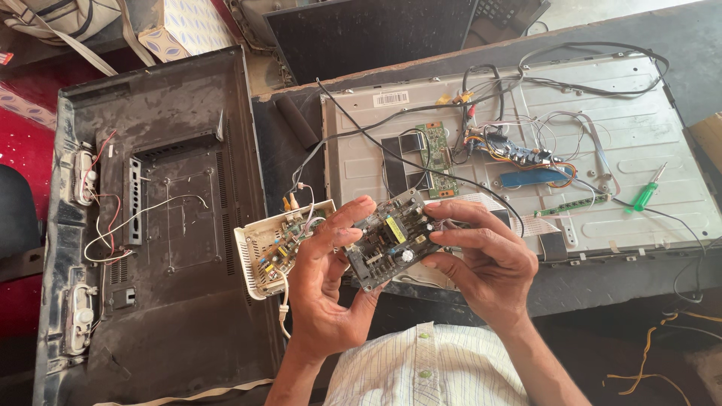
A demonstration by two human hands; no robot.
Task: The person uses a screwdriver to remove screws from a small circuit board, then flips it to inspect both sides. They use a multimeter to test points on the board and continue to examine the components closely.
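A small dark circuit board [388, 239] with a yellow component and capacitors is held up between both hands. My left hand [325, 278] grips its left edge, thumb on top. My right hand [481, 259] pinches its right edge with the fingertips. Just left of the hands lies an opened white plastic case [259, 252] with another board and wires inside. Behind the hands lies a flat screen panel's grey metal back [639, 128], with a green board [438, 159], a blue board and tangled wires fixed to it.
A dusty black plastic back cover [173, 225] with two speakers and red and white wires lies at the left. A green-handled screwdriver [647, 192] rests on the panel at the right. A dark screen [368, 34] lies at the back. Orange wires trail at the lower right.
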